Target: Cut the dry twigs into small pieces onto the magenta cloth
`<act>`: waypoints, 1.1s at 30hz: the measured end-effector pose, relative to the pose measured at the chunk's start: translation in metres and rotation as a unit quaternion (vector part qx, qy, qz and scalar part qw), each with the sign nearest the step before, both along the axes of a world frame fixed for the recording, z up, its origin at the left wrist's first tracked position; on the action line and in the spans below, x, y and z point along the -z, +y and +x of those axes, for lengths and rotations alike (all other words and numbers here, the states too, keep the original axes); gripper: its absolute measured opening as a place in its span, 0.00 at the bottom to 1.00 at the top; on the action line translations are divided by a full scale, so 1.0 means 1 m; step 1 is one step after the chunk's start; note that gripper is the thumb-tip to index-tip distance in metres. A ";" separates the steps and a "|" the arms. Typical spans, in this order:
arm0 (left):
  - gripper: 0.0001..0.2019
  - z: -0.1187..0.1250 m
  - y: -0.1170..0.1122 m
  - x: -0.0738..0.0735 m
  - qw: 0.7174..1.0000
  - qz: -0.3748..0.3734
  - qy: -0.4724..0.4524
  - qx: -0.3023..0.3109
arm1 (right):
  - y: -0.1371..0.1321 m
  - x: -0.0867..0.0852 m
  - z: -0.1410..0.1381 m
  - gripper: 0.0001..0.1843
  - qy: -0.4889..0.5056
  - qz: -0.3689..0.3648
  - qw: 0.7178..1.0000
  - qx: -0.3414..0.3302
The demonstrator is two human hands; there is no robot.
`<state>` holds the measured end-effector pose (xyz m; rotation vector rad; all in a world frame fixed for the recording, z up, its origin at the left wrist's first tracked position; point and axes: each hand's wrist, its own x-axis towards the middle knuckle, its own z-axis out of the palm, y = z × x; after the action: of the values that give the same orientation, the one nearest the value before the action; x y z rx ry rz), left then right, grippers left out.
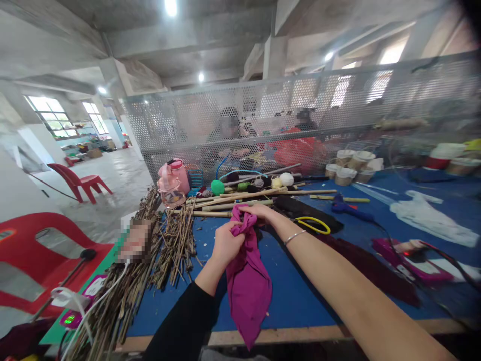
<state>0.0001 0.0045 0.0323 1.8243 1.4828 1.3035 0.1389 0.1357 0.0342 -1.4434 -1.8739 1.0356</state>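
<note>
Both my hands hold a magenta cloth (248, 281) above the blue table (293, 296). My left hand (224, 245), in a black sleeve, is closed around the cloth's bunched upper part. My right hand (259, 210), with a thin bracelet on the wrist, pinches the cloth's top end just beyond the left. The rest of the cloth hangs down towards the table's near edge.
Bundles of dry twigs (165, 250) lie at the left. Wooden sticks (240, 198), yarn balls (218, 187), a pink bottle (173, 183), a glue gun (349, 208) and paper cups (349, 168) lie further back. Two people sit behind a mesh screen (300, 115). Red chairs (33, 260) stand at the left.
</note>
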 end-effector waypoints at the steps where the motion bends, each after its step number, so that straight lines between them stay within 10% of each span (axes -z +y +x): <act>1: 0.10 -0.001 0.000 0.001 1.000 0.004 0.001 0.006 | 0.002 0.002 -0.004 0.20 0.003 -0.005 1.000 -0.001; 6: 0.06 -0.006 0.004 0.004 0.997 0.057 0.040 -0.012 | -0.001 -0.005 -0.009 0.03 0.050 0.007 0.998 -0.031; 10: 0.05 -0.009 0.009 0.003 0.983 0.136 0.075 -0.093 | -0.025 -0.022 -0.008 0.17 0.115 0.018 0.984 -0.133; 15: 0.06 -0.013 0.014 0.009 0.996 0.091 0.025 0.003 | -0.063 -0.033 -0.012 0.16 0.153 0.039 0.959 -0.234; 20: 0.10 -0.017 0.018 0.013 0.997 0.052 -0.039 -0.028 | -0.117 -0.027 0.015 0.20 0.033 0.345 0.937 -0.050; 24: 0.11 -0.021 0.019 0.010 0.998 0.038 -0.031 -0.050 | -0.164 -0.015 0.049 0.24 -0.174 0.390 0.852 -0.302; 27: 0.10 -0.021 0.019 0.008 0.998 0.032 -0.035 -0.049 | -0.176 -0.006 0.059 0.29 -0.284 0.377 0.810 -0.350; 33: 0.10 -0.019 0.016 0.004 0.997 0.050 -0.041 -0.034 | -0.156 0.000 0.031 0.14 -0.212 0.383 0.834 -0.336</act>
<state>-0.0191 0.0203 0.0285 1.7719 1.4715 1.4924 0.1699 -0.0200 0.0338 -0.5421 -2.7691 0.0944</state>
